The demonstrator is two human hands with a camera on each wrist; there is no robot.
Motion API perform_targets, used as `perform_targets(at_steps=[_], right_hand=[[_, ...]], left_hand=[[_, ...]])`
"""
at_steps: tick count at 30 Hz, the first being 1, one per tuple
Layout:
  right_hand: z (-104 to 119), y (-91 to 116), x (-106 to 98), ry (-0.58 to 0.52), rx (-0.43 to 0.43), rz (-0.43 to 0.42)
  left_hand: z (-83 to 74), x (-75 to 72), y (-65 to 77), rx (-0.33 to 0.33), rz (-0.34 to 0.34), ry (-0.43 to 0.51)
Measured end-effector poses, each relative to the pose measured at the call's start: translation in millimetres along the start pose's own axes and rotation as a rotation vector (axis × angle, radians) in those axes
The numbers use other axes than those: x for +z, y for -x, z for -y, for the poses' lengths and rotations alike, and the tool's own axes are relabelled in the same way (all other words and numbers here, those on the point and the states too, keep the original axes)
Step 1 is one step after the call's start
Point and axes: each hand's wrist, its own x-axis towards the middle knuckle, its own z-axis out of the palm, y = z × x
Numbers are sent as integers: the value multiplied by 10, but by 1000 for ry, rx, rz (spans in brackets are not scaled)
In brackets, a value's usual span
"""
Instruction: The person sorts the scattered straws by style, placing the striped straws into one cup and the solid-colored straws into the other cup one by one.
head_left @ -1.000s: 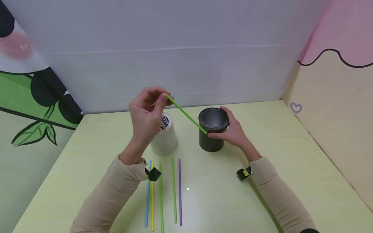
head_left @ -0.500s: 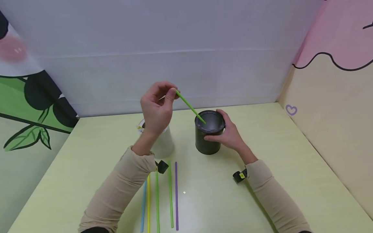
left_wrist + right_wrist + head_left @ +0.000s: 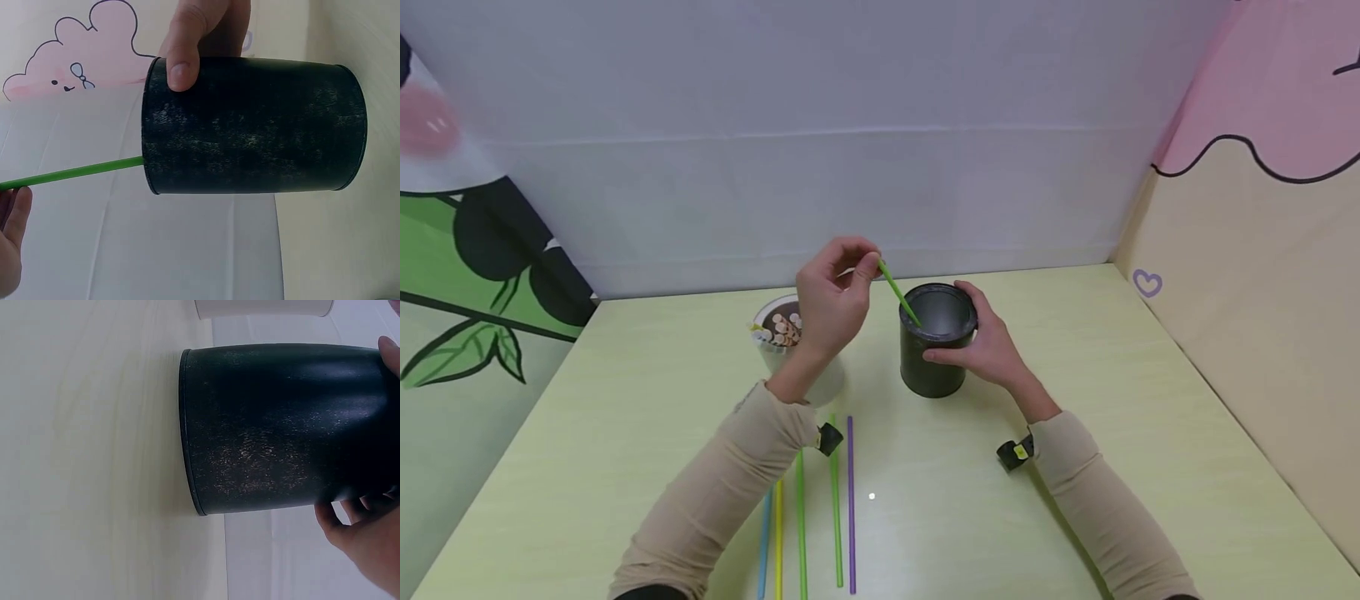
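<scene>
My left hand point(image 3: 833, 300) pinches a thin green straw point(image 3: 898, 292) by its upper end. The straw slants down to the right, its lower end inside the mouth of a black can point(image 3: 931, 371). In the left wrist view, the green straw point(image 3: 81, 171) passes behind the can's rim, which hides its tip. My right hand point(image 3: 991, 348) grips the can near its rim, thumb at the front and fingers round the far side. The can point(image 3: 269, 431) stands upright on the table. Behind my left wrist is a white container point(image 3: 829, 382), partly hidden.
Small patterned tops point(image 3: 786, 327) show in the white container's mouth. Several straws lie side by side on the table near me, among them a purple straw point(image 3: 852, 508), a yellow straw point(image 3: 778, 542) and a blue straw point(image 3: 764, 550). A pale wall point(image 3: 880, 200) rises behind.
My left hand has moved right, bringing the green straw's lower end from in front of the can into its mouth. My right hand keeps its grip on the can.
</scene>
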Motion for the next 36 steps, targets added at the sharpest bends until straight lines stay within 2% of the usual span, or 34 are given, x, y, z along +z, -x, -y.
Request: perform_targets(at_steps=[7,11,14,18,20,29,36], right_hand=[[11,-6,14,-3,11,-3],[5,-14,17,-1,10,-1],[3,-15,19,0,5,-3],[-2,-12,18,3,6,-3],[-5,-16,18,8,9,-4],[2,-18,26,20,7,5],[-6,-11,16,17,8,5]], left_hand=[[127,69,64,-45,13,-17],[41,102,106,-98,18,-39],[45,124,135,-124,27,-50],[251,146,187,-157,44,-63],[307,151,218,-171,55,-72],[405,157,335,-204,92,-125],[419,142,365,-205,89,-105]])
